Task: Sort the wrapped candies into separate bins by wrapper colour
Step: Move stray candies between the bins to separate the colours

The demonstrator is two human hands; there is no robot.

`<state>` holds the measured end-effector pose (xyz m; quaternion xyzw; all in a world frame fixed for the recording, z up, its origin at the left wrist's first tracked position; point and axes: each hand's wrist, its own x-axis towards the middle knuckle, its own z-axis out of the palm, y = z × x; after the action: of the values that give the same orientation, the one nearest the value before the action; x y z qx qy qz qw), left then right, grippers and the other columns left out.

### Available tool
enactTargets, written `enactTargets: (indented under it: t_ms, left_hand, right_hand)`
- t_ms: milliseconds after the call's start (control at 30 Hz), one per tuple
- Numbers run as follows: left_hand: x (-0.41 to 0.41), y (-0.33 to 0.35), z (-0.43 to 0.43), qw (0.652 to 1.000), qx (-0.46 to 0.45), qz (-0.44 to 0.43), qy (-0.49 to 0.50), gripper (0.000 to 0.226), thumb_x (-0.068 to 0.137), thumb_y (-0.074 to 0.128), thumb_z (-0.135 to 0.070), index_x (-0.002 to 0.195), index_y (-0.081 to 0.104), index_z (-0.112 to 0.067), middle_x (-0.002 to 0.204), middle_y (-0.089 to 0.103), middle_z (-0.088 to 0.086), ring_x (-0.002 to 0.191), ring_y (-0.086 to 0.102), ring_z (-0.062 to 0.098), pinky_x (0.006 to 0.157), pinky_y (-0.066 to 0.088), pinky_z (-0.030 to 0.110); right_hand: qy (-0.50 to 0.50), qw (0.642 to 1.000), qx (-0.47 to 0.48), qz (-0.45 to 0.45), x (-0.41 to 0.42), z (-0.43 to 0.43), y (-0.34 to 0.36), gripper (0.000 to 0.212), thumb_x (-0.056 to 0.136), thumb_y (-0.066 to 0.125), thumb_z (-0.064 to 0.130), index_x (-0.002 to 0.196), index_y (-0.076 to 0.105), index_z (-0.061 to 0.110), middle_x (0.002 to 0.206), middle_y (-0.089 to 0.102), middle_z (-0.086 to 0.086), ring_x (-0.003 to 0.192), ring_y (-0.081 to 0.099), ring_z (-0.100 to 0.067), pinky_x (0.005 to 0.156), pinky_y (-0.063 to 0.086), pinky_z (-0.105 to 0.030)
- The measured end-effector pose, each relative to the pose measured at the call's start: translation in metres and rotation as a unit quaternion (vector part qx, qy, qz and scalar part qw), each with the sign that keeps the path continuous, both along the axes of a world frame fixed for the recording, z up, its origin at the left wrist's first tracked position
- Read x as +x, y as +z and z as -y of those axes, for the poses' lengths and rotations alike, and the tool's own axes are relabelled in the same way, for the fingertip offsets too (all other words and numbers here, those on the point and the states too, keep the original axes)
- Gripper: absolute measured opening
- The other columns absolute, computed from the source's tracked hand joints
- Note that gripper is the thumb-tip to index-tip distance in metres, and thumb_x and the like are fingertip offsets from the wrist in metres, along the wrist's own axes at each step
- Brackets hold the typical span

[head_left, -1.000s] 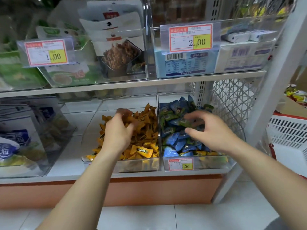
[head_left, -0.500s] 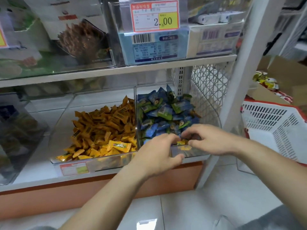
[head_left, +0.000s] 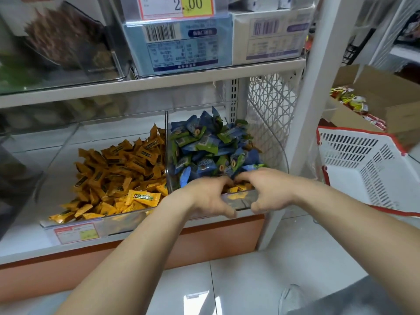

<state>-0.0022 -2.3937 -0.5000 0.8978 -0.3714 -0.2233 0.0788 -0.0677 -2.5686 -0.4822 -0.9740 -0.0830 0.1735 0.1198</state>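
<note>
The few yellow candies (head_left: 236, 190) you are after lie at the very front of the right bin (head_left: 280, 155), pressed against its clear front wall and below the heap of blue and green candies (head_left: 209, 146) that fills the rest of it. This bin stands at the right end of the lower shelf (head_left: 22, 237), close to the front edge.

Your two hands meet over those yellow strays. Your left hand (head_left: 206, 196) comes in from the left with its fingers curled down into the bin and its thumb hanging outside the front wall. Your right hand (head_left: 270, 189) mirrors it from the right, fingers bent into the candies and thumb down over the wall. The fingertips of the two hands are nearly touching. They are buried among the wrappers, so you cannot tell whether either hand has actually pinched a candy.

Just beside the right bin, sharing its left wall line, the left bin (head_left: 109, 220) holds the big pile of yellow-orange candies (head_left: 118, 169), with a price tag (head_left: 77, 233) on its front.

On the upper shelf (head_left: 159, 85) sit boxed goods behind a price label (head_left: 179, 5) reading 2.00. Beyond the right end of the shelf stand a white basket (head_left: 363, 169) with a red rim and, behind it, a cardboard box (head_left: 386, 96).
</note>
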Motion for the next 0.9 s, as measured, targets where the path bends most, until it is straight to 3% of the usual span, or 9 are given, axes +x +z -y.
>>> enactTargets:
  t_ms: [167,233,367,433,533,633,733,900]
  left_hand:
    - [0.0,0.005,0.005,0.999,0.045,-0.025,0.004,0.075,0.075,0.076,-0.05,0.135,0.045,-0.019,0.122,0.059,0.001,0.104,0.057,0.021,0.084,0.051,0.035]
    - [-0.001,0.006,0.006,0.999,0.035,-0.037,0.004,0.067,0.075,0.077,-0.046,0.128,0.048,-0.017,0.119,0.06,0.004,0.102,0.059,0.024,0.088,0.053,0.041]
    - [0.001,0.004,0.002,0.998,0.003,-0.058,0.01,0.066,0.075,0.08,-0.043,0.126,0.046,-0.019,0.116,0.06,0.002,0.101,0.058,0.022,0.089,0.052,0.039]
    - [0.003,0.002,-0.002,0.998,-0.033,-0.057,0.022,0.063,0.074,0.081,-0.045,0.122,0.046,-0.023,0.108,0.06,-0.002,0.096,0.058,0.018,0.082,0.052,0.032]
    - [0.006,0.002,-0.009,0.985,-0.131,-0.099,0.046,0.053,0.076,0.082,-0.046,0.111,0.045,-0.032,0.09,0.055,-0.015,0.078,0.054,0.003,0.061,0.039,0.012]
    - [0.005,0.004,-0.014,0.976,-0.172,-0.129,0.044,0.043,0.076,0.081,-0.05,0.101,0.047,-0.038,0.087,0.057,-0.017,0.072,0.055,-0.004,0.06,0.038,0.009]
    - [0.004,0.006,-0.018,0.97,-0.195,-0.136,0.048,0.042,0.076,0.081,-0.05,0.102,0.05,-0.04,0.091,0.061,-0.015,0.077,0.058,-0.006,0.066,0.042,0.01]
    - [0.003,0.009,-0.02,0.965,-0.232,-0.111,0.054,0.044,0.074,0.085,-0.043,0.107,0.059,-0.028,0.094,0.067,-0.009,0.085,0.063,0.008,0.077,0.052,0.03]
  right_hand:
    - [-0.013,0.999,0.03,0.022,0.008,0.003,-0.006,0.059,0.069,0.076,0.034,0.124,0.056,0.029,0.111,0.063,0.007,0.094,0.059,-0.016,0.084,0.053,-0.036]
    - [-0.016,0.999,0.05,0.015,0.01,0.002,-0.005,0.054,0.068,0.075,0.035,0.119,0.06,0.028,0.105,0.066,0.006,0.09,0.061,-0.017,0.081,0.054,-0.037]
    - [-0.011,0.993,0.111,-0.025,0.012,0.001,-0.001,0.051,0.063,0.067,0.037,0.113,0.064,0.03,0.094,0.071,0.006,0.082,0.066,-0.017,0.076,0.057,-0.04]
    - [-0.017,0.993,0.116,-0.023,0.014,0.002,-0.002,0.055,0.065,0.069,0.038,0.119,0.059,0.031,0.1,0.069,0.007,0.086,0.065,-0.016,0.079,0.056,-0.039]
    - [-0.031,0.991,0.131,-0.009,0.018,0.006,-0.003,0.05,0.073,0.079,0.043,0.116,0.056,0.032,0.1,0.065,0.008,0.089,0.062,-0.015,0.08,0.053,-0.036]
    - [-0.025,0.988,0.151,0.01,0.017,0.008,-0.003,0.05,0.071,0.081,0.055,0.11,0.062,0.03,0.096,0.066,0.009,0.085,0.061,-0.012,0.076,0.051,-0.035]
    - [-0.031,0.982,0.188,0.014,0.015,0.012,-0.003,0.043,0.073,0.08,0.053,0.108,0.066,0.032,0.093,0.067,0.012,0.082,0.062,-0.008,0.076,0.052,-0.033]
    - [-0.05,0.965,0.257,0.005,0.011,0.016,-0.001,0.025,0.084,0.073,0.048,0.102,0.074,0.031,0.089,0.073,0.006,0.077,0.066,-0.011,0.072,0.052,-0.031]
